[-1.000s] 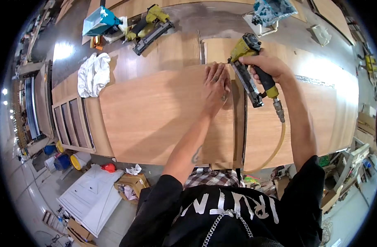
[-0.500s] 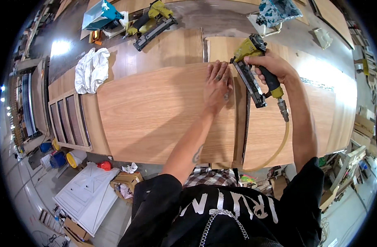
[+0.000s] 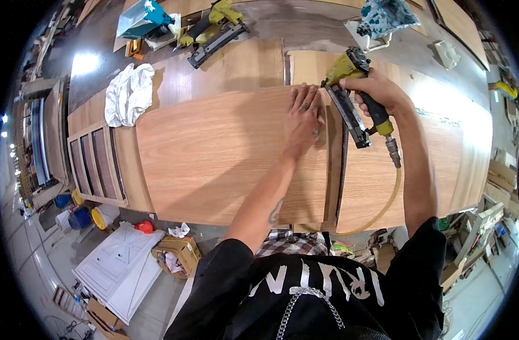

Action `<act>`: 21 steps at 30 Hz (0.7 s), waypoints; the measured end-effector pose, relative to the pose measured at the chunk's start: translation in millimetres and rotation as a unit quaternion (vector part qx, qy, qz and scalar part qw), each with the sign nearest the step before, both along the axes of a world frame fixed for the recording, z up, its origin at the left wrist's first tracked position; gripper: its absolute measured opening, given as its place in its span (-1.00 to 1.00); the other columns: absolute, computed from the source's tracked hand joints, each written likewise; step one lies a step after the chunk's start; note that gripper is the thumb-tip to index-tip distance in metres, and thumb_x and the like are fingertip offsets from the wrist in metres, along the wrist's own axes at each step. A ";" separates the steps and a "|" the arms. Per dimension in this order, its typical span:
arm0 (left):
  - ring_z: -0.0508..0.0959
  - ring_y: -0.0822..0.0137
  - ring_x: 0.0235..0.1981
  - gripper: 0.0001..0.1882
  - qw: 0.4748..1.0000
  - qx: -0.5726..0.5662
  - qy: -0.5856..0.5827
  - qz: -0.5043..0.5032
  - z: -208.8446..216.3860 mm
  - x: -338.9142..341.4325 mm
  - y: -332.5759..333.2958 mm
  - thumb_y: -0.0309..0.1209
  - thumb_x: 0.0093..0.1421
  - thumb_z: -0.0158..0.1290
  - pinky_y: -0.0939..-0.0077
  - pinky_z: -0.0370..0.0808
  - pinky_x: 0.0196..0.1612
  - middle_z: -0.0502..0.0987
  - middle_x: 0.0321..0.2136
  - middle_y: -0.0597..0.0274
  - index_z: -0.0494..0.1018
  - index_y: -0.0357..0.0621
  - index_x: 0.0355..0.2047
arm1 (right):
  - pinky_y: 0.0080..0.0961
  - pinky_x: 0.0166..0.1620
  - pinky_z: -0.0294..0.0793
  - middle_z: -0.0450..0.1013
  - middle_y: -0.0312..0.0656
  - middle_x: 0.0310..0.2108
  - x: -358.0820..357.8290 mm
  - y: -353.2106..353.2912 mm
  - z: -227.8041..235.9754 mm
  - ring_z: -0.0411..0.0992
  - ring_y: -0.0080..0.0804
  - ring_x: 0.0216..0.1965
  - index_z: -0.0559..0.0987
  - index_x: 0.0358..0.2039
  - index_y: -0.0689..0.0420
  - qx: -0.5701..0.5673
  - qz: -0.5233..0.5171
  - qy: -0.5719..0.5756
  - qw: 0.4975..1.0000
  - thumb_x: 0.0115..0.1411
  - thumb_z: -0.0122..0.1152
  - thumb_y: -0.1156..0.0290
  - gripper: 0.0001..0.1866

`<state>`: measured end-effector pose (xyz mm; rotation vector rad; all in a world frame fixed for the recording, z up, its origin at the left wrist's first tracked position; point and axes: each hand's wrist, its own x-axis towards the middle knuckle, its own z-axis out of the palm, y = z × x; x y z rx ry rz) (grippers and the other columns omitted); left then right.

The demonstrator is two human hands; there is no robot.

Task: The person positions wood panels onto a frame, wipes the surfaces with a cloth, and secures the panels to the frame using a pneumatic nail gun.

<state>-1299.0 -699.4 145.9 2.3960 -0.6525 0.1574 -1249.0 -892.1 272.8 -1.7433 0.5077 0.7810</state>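
Observation:
My right hand (image 3: 381,93) grips the black handle of a yellow-and-black air nailer (image 3: 350,99). The nailer's nose meets the far right corner of a wood-grain panel (image 3: 225,153); whether it touches cannot be made out. A yellowish air hose (image 3: 396,190) runs from the handle's metal fitting down toward my body. Flat on that same panel, close to the corner, lies my left hand (image 3: 305,119) with its fingers stretched out. Right of the panel, past a narrow gap, is another wood-grain panel (image 3: 395,181).
A second nailer (image 3: 217,34) lies at the back of the bench beside a teal container (image 3: 143,21). A white cloth (image 3: 129,96) rests at the left, above a slatted wooden frame (image 3: 96,164). At the back right stands a blue-stained container (image 3: 387,20). A white door panel (image 3: 118,272) lies below left.
The whole view has shifted slightly, moving the bench things a little to the right in the picture. Both hands and the nailer keep nearly the same places relative to the panel.

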 end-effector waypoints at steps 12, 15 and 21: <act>0.22 0.09 0.26 -0.54 1.000 -0.011 -0.015 0.015 -6.0 1.3 -8.2 -0.46 0.11 0.00 0.15 0.03 0.34 0.36 0.13 0.04 0.39 -0.27 0.06 | -0.67 -0.74 0.30 0.31 -0.36 -0.75 -0.1 2.0 3.3 0.28 -0.65 -0.79 0.48 -0.44 0.18 -0.030 0.011 -0.013 0.999 0.12 0.26 0.26 -0.75; 0.29 0.06 0.21 -0.60 0.998 -0.048 -0.043 0.009 -7.1 0.1 -13.5 -0.47 0.12 -0.02 0.12 0.06 0.32 0.41 0.09 0.02 0.43 -0.30 0.00 | -0.65 -0.74 0.31 0.31 -0.35 -0.74 -2.4 1.0 2.8 0.29 -0.62 -0.79 0.48 -0.46 0.20 -0.038 0.017 -0.017 0.999 0.12 0.26 0.27 -0.75; 0.44 0.19 0.06 -0.69 0.862 -0.401 0.311 0.004 6.7 -2.1 26.3 -0.37 0.18 0.06 0.37 0.36 0.11 0.51 -0.06 0.05 0.49 -0.29 -0.11 | -0.47 -0.43 0.41 0.43 -0.26 -0.63 -102.1 -14.3 19.4 0.39 -0.49 -0.59 0.53 -0.34 0.26 -0.104 -0.053 -0.163 0.980 0.09 0.29 0.07 -0.57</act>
